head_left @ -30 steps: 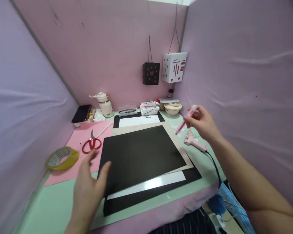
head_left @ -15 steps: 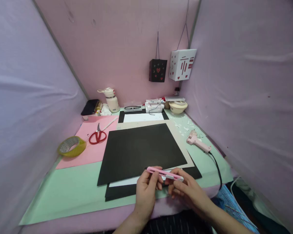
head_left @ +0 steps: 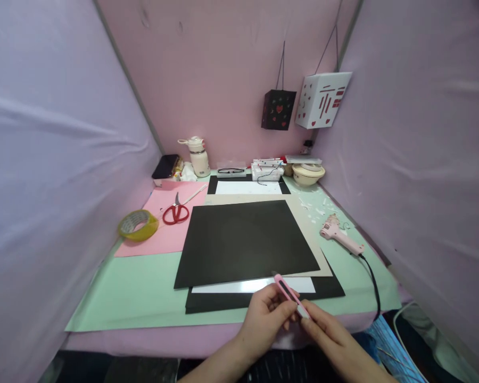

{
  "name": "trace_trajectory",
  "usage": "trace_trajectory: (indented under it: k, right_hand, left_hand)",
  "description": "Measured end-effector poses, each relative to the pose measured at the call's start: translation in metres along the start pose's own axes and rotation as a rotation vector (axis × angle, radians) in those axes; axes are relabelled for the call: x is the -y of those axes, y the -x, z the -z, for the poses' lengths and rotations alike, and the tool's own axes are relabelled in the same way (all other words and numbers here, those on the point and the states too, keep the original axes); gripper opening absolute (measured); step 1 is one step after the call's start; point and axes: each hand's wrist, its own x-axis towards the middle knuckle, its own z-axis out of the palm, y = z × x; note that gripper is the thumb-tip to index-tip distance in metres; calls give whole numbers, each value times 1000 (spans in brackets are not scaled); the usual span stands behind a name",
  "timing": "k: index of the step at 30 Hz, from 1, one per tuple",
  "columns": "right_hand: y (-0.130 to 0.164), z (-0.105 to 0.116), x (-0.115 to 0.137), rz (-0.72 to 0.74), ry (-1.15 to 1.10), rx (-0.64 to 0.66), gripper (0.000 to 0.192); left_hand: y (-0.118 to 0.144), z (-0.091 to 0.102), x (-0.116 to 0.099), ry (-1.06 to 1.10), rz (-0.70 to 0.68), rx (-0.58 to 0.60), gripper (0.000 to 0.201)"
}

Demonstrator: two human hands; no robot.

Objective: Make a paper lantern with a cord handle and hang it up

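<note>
A pink utility knife [head_left: 286, 290] is held between my two hands at the table's front edge, its tip pointing up and away from me. My left hand [head_left: 268, 314] grips the knife's middle between thumb and fingers. Fingers of my right hand [head_left: 321, 325] close on its lower end, near the pale slider. Just beyond the knife lies a black sheet [head_left: 247, 242]. Under it show a grey-beige board [head_left: 323, 263], a white sheet [head_left: 231, 287] and more black card [head_left: 219, 304].
Left are a tape roll [head_left: 139, 225] and red-handled scissors [head_left: 176, 214] on pink paper [head_left: 151, 242]. A pink glue gun [head_left: 341, 236] with a black cord lies right. A bottle [head_left: 199, 159] and lidded bowl [head_left: 308, 174] stand behind. Black [head_left: 278, 110] and white [head_left: 323, 101] lanterns hang above.
The knife has turned from nearly level to a steep slant, tip now pointing away from me. Both hands still hold it. The whole view has shifted, moving the table's things rightward in the picture.
</note>
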Motion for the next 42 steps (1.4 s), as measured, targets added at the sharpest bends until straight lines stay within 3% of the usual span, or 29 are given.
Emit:
trace_trajectory:
  k: [3, 8, 18, 27, 33, 38, 42]
  right_hand:
    - [2, 2, -2, -39, -37, -35, 48]
    - [-2, 0, -15, 29, -54, -55, 40]
    - [-7, -8, -40, -91, -178, -95, 57]
    - [-14, -19, -40, -104, -335, -98, 60]
    - [-14, -19, -25, -132, -435, -70, 58]
    - [-8, -10, -4, -16, -263, -20, 50]
    - [4, 11, -7, -6, -117, -216, 45]
  left_hand:
    - [-1, 1, 4, 1, -4, 12, 42]
    - [-2, 2, 8, 37, -7, 49, 34]
    - [-1, 5, 16, 43, -5, 100, 31]
    - [0, 4, 13, -13, 2, 115, 20]
    - [-3, 3, 9, -120, -10, 95, 15]
    - [-3, -2, 7, -193, 15, 168, 13]
    - [-9, -5, -9, -596, -99, 166, 18]
